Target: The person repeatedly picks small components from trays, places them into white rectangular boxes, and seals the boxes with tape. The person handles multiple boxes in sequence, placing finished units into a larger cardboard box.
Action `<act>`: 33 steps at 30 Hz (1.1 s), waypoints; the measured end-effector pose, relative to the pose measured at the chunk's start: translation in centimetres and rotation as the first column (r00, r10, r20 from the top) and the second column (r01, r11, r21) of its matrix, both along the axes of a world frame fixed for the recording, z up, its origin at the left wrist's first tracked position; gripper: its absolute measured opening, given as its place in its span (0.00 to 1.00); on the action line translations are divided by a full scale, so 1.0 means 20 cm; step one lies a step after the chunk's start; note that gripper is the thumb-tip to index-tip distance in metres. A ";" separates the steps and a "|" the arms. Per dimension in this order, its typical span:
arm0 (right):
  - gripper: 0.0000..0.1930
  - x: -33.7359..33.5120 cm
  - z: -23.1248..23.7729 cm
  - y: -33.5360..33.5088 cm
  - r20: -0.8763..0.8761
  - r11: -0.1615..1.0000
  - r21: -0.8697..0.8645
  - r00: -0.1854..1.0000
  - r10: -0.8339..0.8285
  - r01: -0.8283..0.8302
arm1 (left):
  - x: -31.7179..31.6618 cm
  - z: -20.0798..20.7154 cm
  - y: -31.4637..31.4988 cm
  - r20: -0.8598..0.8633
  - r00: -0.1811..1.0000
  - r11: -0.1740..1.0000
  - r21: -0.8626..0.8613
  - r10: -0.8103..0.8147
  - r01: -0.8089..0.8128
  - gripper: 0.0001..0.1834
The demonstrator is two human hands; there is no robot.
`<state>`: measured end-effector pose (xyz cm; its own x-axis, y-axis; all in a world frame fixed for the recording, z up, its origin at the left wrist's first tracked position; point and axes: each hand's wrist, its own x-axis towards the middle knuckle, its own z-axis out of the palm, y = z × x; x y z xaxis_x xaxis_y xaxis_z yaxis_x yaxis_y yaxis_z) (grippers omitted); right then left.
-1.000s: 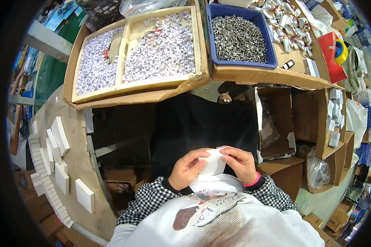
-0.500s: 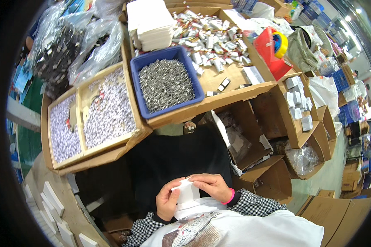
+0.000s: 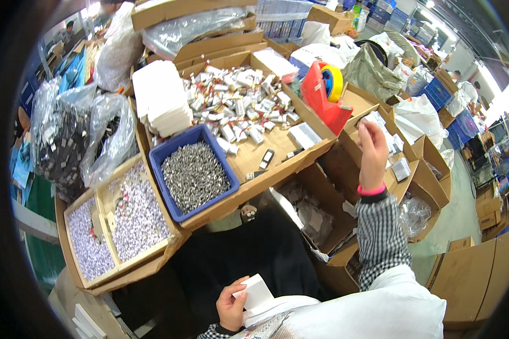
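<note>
Low against my body, my left hand [image 3: 231, 308] is closed on a flat white card piece [image 3: 257, 292], thumb over its face. The piece is tilted, and whether it is folded or a flat box cannot be told. My right hand [image 3: 373, 155] is raised at the right with its fingers curled together. Anything held in those fingertips is too small to make out. Just beside and below it, several small white boxes [image 3: 401, 169] lie in a cardboard carton.
A red tape dispenser [image 3: 316, 96] with yellow tape stands left of my right hand. The cardboard tray holds silver wired parts [image 3: 240, 107], a white card stack [image 3: 161, 99] and a blue tub [image 3: 208, 205] of metal pieces. A divided wooden tray [image 3: 108, 237] sits left; open cartons [image 3: 322, 206] stand below.
My right hand has left the white piece, moving up and right to the small boxes. My left hand still holds the piece low down. The whole view has shifted.
</note>
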<state>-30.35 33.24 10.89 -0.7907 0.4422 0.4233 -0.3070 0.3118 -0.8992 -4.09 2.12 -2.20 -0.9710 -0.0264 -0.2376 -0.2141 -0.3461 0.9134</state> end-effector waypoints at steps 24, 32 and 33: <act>0.07 -0.34 0.15 0.14 0.100 0.865 -0.440 0.944 0.314 -0.242 | 0.02 0.00 0.02 0.066 0.996 0.998 -0.013 0.057 -0.056 0.12; 0.07 -0.20 -0.02 0.09 0.098 0.730 -0.656 0.938 0.333 -0.191 | 0.03 -0.01 0.02 0.092 0.995 0.998 -0.036 0.047 -0.044 0.12; 0.07 -0.19 -0.02 0.09 0.085 0.713 -0.670 0.933 0.350 -0.207 | 0.03 0.00 0.02 0.094 0.994 0.998 -0.036 0.054 -0.050 0.12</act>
<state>-34.13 34.99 10.41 -0.9540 0.2955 -0.0511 -0.0856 -0.4315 -0.8981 -3.58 2.49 -2.22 -0.9413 -0.0858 -0.3264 -0.2825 -0.3288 0.9012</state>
